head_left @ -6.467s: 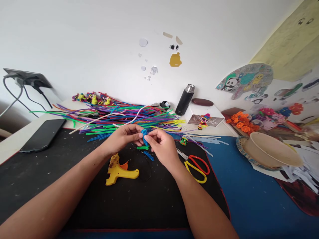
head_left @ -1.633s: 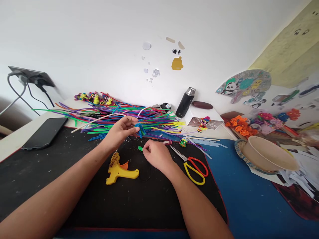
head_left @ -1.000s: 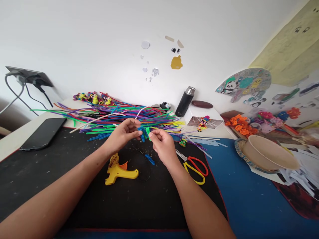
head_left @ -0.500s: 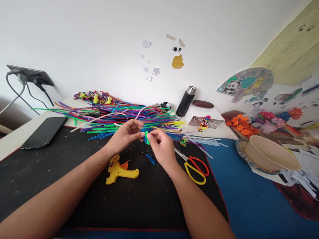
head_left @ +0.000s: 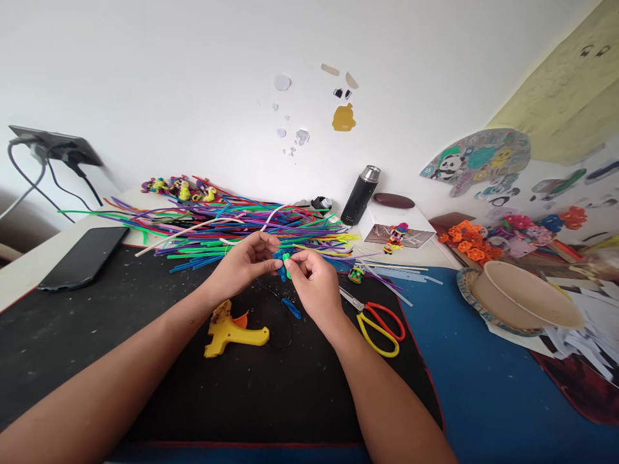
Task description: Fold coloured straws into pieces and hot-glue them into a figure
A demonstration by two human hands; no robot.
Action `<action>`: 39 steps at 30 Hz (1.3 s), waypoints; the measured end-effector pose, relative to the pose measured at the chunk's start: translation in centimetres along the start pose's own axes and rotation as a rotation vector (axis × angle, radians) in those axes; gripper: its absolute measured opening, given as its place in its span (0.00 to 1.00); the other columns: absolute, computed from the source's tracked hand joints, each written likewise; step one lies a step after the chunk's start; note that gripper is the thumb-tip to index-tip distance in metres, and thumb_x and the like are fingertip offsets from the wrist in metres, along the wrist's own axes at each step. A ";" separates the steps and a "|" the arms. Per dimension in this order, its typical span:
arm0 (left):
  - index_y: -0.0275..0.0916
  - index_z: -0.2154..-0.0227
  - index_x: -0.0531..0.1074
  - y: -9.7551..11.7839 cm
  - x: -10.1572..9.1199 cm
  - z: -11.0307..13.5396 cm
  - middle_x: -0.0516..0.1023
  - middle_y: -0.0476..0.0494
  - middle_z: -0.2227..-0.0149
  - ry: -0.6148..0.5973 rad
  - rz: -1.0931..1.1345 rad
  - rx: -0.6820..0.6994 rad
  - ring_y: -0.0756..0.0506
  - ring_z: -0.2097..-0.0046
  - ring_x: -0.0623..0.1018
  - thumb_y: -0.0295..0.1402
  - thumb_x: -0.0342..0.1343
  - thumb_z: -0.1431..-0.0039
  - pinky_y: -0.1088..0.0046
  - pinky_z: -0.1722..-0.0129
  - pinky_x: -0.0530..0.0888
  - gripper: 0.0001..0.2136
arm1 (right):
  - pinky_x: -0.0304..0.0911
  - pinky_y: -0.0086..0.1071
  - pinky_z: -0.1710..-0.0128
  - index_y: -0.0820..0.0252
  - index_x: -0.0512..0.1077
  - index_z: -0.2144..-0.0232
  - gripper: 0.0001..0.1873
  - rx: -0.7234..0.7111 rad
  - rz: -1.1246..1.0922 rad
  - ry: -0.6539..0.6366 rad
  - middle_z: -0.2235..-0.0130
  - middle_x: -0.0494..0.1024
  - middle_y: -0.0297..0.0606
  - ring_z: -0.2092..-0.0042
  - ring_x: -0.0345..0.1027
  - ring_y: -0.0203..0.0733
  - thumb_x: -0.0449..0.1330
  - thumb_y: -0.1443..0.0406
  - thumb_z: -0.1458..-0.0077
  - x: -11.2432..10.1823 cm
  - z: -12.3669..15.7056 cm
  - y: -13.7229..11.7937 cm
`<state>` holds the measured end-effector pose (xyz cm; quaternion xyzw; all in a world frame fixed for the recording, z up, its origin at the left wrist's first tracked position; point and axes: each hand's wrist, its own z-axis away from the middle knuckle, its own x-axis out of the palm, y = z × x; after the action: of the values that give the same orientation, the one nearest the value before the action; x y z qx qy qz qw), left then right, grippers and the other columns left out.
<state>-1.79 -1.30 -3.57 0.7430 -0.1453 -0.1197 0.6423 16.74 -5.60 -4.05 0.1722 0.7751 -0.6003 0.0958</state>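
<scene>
My left hand [head_left: 242, 261] pinches a small blue twisted piece [head_left: 278, 259] above the black mat [head_left: 145, 361]. My right hand [head_left: 314, 283] is closed on a short green piece [head_left: 286, 261] and presses it against the blue one. Both hands meet in front of the heap of coloured pipe cleaners [head_left: 232, 225]. A loose blue bit [head_left: 291, 308] lies on the mat just below the hands.
A yellow glue gun [head_left: 232, 328] lies left of my right wrist, red-and-yellow scissors [head_left: 380, 319] to its right. A black phone [head_left: 84, 258] sits at the left, a black flask [head_left: 360, 194] at the back, a paper bowl [head_left: 527, 296] on the blue cover at right.
My right hand picked the green piece off the mat and brought it up to the blue piece in my left hand. Both hands now work close together.
</scene>
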 end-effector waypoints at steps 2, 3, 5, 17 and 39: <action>0.41 0.55 0.72 0.0 0.0 0.1 0.78 0.47 0.62 -0.006 -0.007 0.004 0.45 0.62 0.80 0.40 0.73 0.46 0.66 0.62 0.81 0.20 | 0.54 0.32 0.73 0.55 0.73 0.66 0.11 0.001 0.014 -0.007 0.79 0.65 0.25 0.76 0.59 0.37 0.62 0.54 0.38 0.1 0.0 0.1; 0.41 0.55 0.72 0.1 0.0 0.1 0.78 0.46 0.62 -0.010 -0.012 0.006 0.45 0.62 0.80 0.40 0.73 0.46 0.66 0.62 0.81 0.20 | 0.54 0.32 0.73 0.55 0.73 0.65 0.11 0.002 0.019 -0.008 0.79 0.65 0.25 0.76 0.60 0.37 0.62 0.54 0.38 0.1 0.0 0.1; 0.41 0.55 0.73 0.2 0.0 0.1 0.78 0.46 0.62 -0.024 -0.021 0.010 0.44 0.62 0.80 0.40 0.73 0.46 0.66 0.63 0.80 0.20 | 0.55 0.32 0.73 0.55 0.73 0.65 0.11 0.004 0.017 -0.011 0.79 0.66 0.25 0.76 0.60 0.37 0.62 0.54 0.38 0.1 0.0 0.1; 0.40 0.56 0.77 0.1 -0.2 -0.1 0.80 0.46 0.65 -0.018 0.024 0.008 0.45 0.63 0.80 0.39 0.76 0.49 0.68 0.63 0.79 0.20 | 0.52 0.31 0.72 0.54 0.74 0.67 0.11 -0.028 -0.055 -0.063 0.78 0.64 0.25 0.75 0.57 0.37 0.62 0.55 0.37 -0.1 0.0 0.1; 0.39 0.62 0.82 -0.1 -0.6 -0.2 0.82 0.45 0.62 0.121 0.083 0.049 0.47 0.69 0.80 0.42 0.75 0.48 0.68 0.63 0.79 0.15 | 0.60 0.30 0.75 0.57 0.77 0.55 0.22 0.067 -0.329 -0.013 0.70 0.72 0.31 0.73 0.68 0.37 0.64 0.46 0.37 0.3 -0.3 0.6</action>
<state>-2.25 -0.89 -3.68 0.7578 -0.1397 -0.0443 0.6358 16.76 -5.13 -4.61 0.0423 0.7717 -0.6346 -0.0048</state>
